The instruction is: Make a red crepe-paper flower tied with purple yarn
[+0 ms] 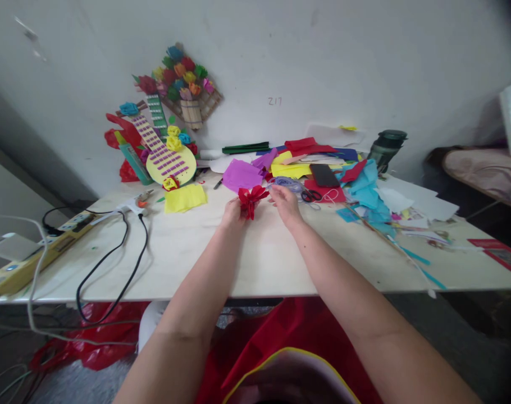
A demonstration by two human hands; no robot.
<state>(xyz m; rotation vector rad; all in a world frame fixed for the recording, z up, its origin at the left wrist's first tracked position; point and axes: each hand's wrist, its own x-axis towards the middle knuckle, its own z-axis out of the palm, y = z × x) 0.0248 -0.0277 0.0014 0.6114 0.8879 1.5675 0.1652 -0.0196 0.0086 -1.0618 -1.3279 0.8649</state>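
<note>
A red paper flower (250,202) with spread petals is held above the middle of the table by my left hand (235,213), its fingers closed around the flower's left side and base. Just right of the petals, my right hand (286,205) has its fingers bent together at the petal tips. Whatever lies between those fingertips is too small to make out. Behind my right hand lie a coil of pale purple cord (288,183) and dark-handled scissors (311,196). A sheet of purple paper (241,175) rests behind the flower.
Left stand a yellow paper guitar (171,167), a glue bottle (133,160) and a glue gun (135,206) with its cable. A power strip (40,252) lines the left edge. A phone (324,175), blue crepe paper (367,191) and a dark bottle (386,150) are at right.
</note>
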